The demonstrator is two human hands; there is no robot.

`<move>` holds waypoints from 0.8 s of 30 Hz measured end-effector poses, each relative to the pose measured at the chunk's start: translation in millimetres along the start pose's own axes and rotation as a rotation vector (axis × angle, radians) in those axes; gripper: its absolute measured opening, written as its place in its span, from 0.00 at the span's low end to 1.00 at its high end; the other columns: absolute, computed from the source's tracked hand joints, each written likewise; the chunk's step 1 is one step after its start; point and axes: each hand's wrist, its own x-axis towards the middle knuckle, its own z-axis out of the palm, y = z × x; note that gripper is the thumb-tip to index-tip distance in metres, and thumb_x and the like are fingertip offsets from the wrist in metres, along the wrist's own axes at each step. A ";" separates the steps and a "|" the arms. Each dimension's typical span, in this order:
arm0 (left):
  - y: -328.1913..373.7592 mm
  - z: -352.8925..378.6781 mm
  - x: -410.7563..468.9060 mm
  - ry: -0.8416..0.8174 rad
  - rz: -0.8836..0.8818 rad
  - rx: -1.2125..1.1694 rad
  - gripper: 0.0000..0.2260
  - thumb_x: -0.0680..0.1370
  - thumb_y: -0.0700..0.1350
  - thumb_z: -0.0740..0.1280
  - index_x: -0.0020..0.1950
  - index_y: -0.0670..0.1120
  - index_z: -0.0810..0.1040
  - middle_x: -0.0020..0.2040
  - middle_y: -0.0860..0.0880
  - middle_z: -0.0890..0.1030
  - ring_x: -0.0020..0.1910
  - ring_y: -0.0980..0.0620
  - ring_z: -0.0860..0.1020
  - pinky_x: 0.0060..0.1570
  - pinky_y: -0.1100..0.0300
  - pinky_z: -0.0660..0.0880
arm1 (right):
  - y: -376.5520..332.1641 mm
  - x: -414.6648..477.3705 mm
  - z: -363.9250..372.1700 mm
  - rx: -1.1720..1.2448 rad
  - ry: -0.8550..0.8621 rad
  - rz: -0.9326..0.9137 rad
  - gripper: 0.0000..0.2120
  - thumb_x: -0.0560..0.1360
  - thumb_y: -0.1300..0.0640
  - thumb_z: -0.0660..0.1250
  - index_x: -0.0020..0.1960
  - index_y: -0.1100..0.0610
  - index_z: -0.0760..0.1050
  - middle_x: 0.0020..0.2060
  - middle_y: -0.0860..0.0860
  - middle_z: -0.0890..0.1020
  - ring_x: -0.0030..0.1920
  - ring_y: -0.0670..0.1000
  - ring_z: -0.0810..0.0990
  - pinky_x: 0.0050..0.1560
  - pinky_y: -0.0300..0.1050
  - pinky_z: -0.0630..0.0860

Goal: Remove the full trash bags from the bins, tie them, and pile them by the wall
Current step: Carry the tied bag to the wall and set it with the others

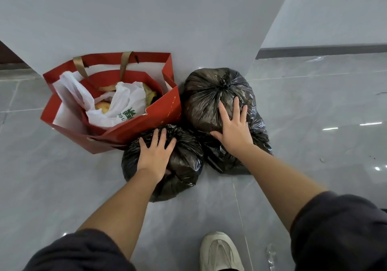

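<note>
Glossy grey floor tiles (62,187) with thin pale joints and bright reflections meet a plain, matte, pale grey wall (146,19) that turns a corner on the right, where a dark baseboard (314,51) runs along the farther wall. Against the wall stands a red paper gift bag (159,113), creased and torn at its rim, with gold ribbon handles (124,63). A crumpled white plastic carrier bag (123,103) with green print sits inside it. Pressed against the gift bag's right side is a knotted black trash bag (205,103), wrinkled and shiny, sitting by the wall on top of a lower black bag (226,159). A third, rounded front black bag (184,166) lies on the floor touching both the gift bag and the pile. The left hand (154,155) lies flat on the front bag, fingers spread. The right hand (233,130) presses the knotted bag the same way, fingers spread and straight. Dark sleeves cover both upper arms, and a pale mesh shoe (218,252) stands on the tiles below.
</note>
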 end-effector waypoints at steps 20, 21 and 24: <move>52.7 15.0 -34.1 0.105 0.200 -0.045 0.45 0.72 0.58 0.69 0.75 0.60 0.37 0.76 0.44 0.31 0.73 0.36 0.32 0.61 0.22 0.44 | 43.6 -60.9 59.5 0.340 -0.336 0.628 0.55 0.66 0.43 0.75 0.76 0.41 0.36 0.77 0.56 0.39 0.73 0.71 0.50 0.70 0.64 0.57; 51.6 16.1 -30.4 0.097 0.177 -0.046 0.44 0.73 0.56 0.68 0.75 0.60 0.38 0.76 0.43 0.32 0.73 0.36 0.32 0.62 0.23 0.45 | 42.6 -57.3 62.2 0.358 -0.341 0.624 0.56 0.65 0.42 0.75 0.76 0.41 0.37 0.77 0.57 0.40 0.73 0.71 0.53 0.71 0.62 0.57; 44.3 18.1 -21.3 0.085 0.145 -0.026 0.41 0.74 0.54 0.67 0.75 0.60 0.39 0.77 0.41 0.34 0.73 0.36 0.32 0.62 0.24 0.45 | 38.8 -45.2 65.0 0.432 -0.307 0.556 0.56 0.63 0.43 0.77 0.76 0.41 0.41 0.76 0.62 0.41 0.71 0.68 0.61 0.69 0.58 0.64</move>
